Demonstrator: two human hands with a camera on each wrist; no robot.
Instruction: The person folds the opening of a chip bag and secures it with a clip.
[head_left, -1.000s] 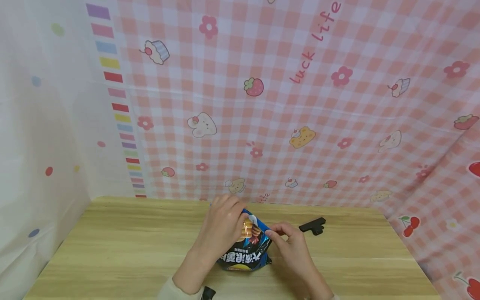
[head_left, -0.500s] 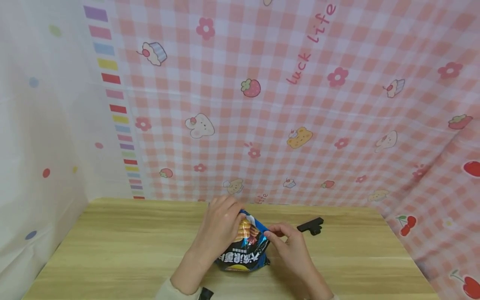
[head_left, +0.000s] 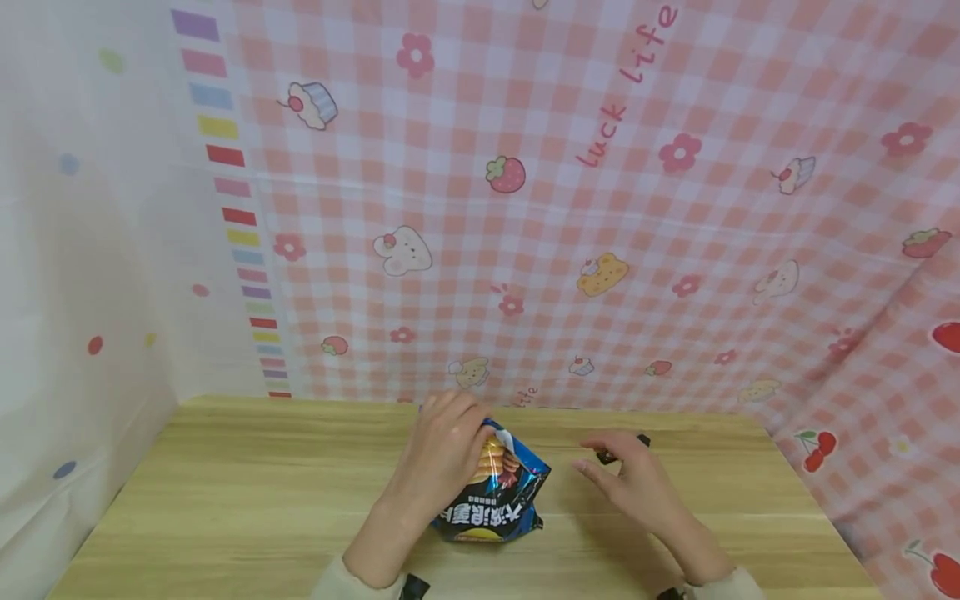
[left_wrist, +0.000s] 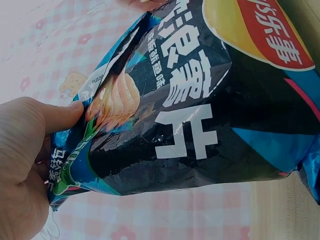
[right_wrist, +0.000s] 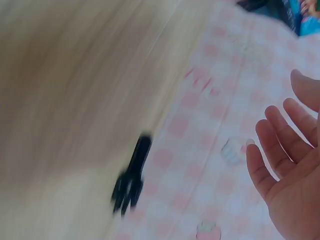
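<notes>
A black and blue bag of potato chips (head_left: 491, 500) stands on the wooden table, its top edge folded over. My left hand (head_left: 442, 450) pinches that folded top at its left end; in the left wrist view the thumb of the left hand (left_wrist: 30, 150) presses on the printed front. To the right, apart from the bag, my right hand (head_left: 637, 483) holds nothing, its fingers loosely spread. Partly hidden behind it lies a black clip (head_left: 645, 440). The right wrist view shows the whole clip (right_wrist: 131, 175) on the table, apart from the fingers, slightly blurred.
The wooden table (head_left: 285, 492) meets a pink checked cloth (head_left: 450, 192) along its back edge. More cloth hangs at the left and right sides. Dark straps show at both wrists.
My right hand has let go of the bag's right top corner and moved right, in front of the black clip. My left hand still holds the bag in place.
</notes>
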